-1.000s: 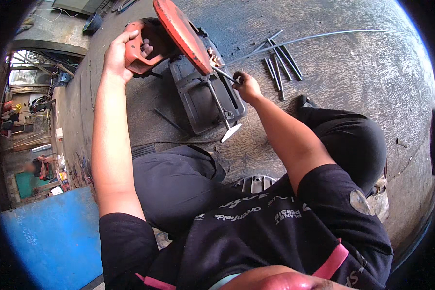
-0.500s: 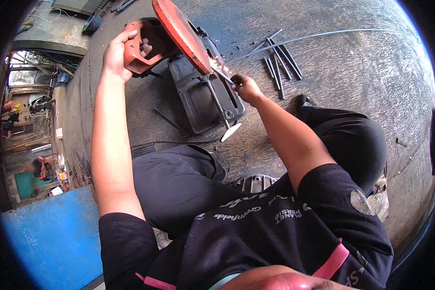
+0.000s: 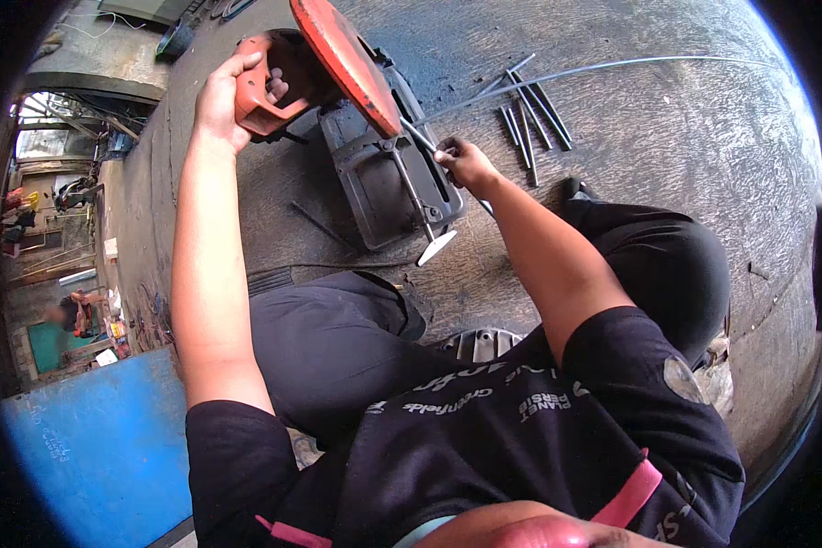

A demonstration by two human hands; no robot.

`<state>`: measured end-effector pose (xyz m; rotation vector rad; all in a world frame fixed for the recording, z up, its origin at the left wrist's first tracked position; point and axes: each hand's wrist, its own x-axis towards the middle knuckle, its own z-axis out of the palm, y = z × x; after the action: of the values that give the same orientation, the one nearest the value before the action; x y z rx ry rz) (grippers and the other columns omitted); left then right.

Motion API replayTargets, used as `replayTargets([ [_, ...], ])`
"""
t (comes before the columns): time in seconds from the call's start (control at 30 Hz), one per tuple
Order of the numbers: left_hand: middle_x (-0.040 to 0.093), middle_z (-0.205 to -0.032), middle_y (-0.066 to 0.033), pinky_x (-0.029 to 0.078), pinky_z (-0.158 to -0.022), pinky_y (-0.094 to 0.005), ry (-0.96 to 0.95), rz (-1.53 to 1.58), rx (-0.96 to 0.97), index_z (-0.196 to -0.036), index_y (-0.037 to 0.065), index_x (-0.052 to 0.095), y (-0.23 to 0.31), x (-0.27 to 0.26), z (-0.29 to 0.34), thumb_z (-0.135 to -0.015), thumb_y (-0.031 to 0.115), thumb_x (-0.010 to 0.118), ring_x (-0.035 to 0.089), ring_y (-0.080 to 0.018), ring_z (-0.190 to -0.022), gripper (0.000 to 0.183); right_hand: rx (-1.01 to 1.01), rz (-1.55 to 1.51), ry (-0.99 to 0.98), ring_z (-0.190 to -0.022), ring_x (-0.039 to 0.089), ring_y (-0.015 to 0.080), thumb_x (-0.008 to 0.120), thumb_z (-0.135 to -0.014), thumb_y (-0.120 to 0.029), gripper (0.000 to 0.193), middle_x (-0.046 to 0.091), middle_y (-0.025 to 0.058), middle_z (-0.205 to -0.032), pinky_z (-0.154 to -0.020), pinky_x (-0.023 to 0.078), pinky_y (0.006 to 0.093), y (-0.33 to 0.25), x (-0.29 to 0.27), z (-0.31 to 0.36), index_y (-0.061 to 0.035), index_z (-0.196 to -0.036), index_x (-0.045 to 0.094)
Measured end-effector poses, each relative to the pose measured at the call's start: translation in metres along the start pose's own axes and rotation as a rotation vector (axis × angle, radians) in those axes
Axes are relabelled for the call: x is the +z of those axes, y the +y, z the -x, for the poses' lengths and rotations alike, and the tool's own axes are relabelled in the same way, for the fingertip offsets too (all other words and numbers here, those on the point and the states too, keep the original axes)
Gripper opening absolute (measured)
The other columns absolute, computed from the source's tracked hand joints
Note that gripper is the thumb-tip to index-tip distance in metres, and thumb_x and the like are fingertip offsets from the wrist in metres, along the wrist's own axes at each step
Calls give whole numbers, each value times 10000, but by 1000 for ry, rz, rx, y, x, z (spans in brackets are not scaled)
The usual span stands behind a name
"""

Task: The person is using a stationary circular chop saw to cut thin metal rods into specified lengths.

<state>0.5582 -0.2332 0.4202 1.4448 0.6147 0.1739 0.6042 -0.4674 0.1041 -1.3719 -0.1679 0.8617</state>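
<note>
My left hand (image 3: 217,102) is closed round the orange handle (image 3: 251,99) of a chop saw. The saw's red blade guard (image 3: 349,66) is tilted above its dark metal base (image 3: 367,205), and the disc is mostly hidden behind it. In my right hand (image 3: 466,166), a thin metal rod (image 3: 416,135) is pinched. One end of it reaches the lower edge of the guard, and the other comes out behind my hand. Close below is the saw's clamp screw with a pale crank (image 3: 437,247).
Several short metal rods (image 3: 527,137) lie on the floor to the right of the saw. A long thin bar (image 3: 612,64) stretches rightward from it. A dark rod (image 3: 320,224) lies left of the base. A blue board (image 3: 110,438) is at lower left; another person (image 3: 80,315) is far left.
Sparks showed at the rod under the guard earlier; none show now. The rod now also appears behind my right hand. The guard and my left hand have hardly moved.
</note>
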Motion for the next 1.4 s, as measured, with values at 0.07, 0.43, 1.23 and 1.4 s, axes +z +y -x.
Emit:
replayTargets([
  [0.07,557,-905,-95,526,-729,-314,-7,-3,2,-1104,-4,492,-1,-1,-1,-824,202,569,587,-201,-780,356,9,-14,-33,-467,399,89,637,-852,-196,190,454,-7,-608,-404,319,254,-1,-2,3,-57,-919,527],
  [0.43,538,-974,-131,515,-799,-336,-48,-15,4,-1192,-24,432,0,-5,-3,-841,200,557,573,-209,-857,435,1,26,-44,-461,437,111,669,-819,-159,167,510,21,-603,-402,358,289,4,-3,-6,-43,-849,553],
  [1.23,563,-896,-89,523,-714,-309,0,23,4,-1087,0,506,0,1,0,-822,192,566,581,-198,-774,333,28,69,-107,-492,473,126,633,-848,-180,191,527,45,-645,-426,385,285,-9,-4,7,-18,-896,543],
  [1.4,558,-897,-91,521,-720,-310,-2,4,18,-1102,2,499,-1,0,0,-821,194,567,580,-197,-772,347,-4,89,-17,-483,464,116,661,-825,-151,178,526,27,-634,-422,379,280,-11,-3,3,-11,-860,557],
])
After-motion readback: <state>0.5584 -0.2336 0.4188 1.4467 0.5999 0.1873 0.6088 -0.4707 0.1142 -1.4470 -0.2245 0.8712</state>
